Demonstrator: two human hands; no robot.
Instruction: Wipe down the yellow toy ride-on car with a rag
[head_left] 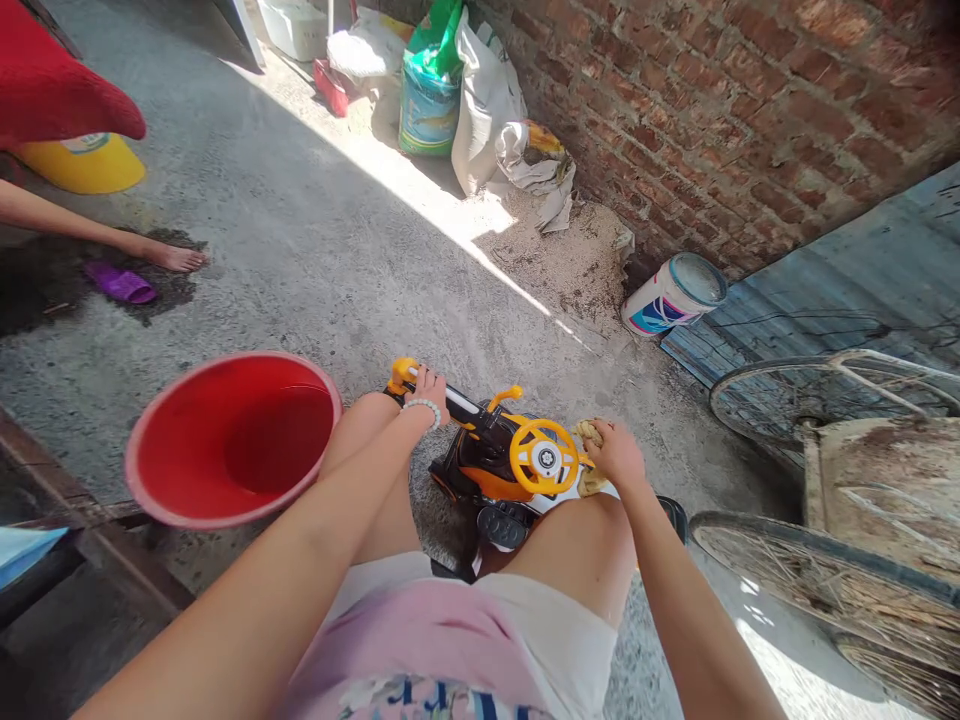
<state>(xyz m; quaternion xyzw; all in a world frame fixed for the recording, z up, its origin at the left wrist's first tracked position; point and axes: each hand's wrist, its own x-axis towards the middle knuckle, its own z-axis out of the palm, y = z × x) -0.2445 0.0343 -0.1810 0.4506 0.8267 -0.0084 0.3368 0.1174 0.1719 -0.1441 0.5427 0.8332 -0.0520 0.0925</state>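
The floor is rough grey concrete, with a band of sunlight falling diagonally across it and a brick wall (720, 110) closing off the far right corner. At the far left, a red cushion (60, 80) sits on a yellow plastic piece (82, 165), and another person's bare leg (97, 232) reaches out above a dark wet patch (52, 285), with a purple slipper (120, 282) lying in the damp. Below that runs a wooden beam (82, 510), and a red plastic basin (229, 440) sits tilted on the floor beside the person's knee. Farther back, a green sack (431, 90) and a white sack (480, 115) lean near the wall above a spill of sandy grit (559, 260).

The person sits with a toy ride-on car (487, 470), orange and black with a yellow steering wheel, between their knees. Their left hand (427, 392), wearing a beaded bracelet, is closed around the car's long black-and-white handle near its yellow end. Their right hand (615, 452) is clamped on a yellowish sponge (591, 450), pressing it against the car just beyond the wheel.

Farther right are a white paint bucket (673, 295), a blue corrugated metal sheet (817, 290) and a cart with spoked wheels (825, 540).
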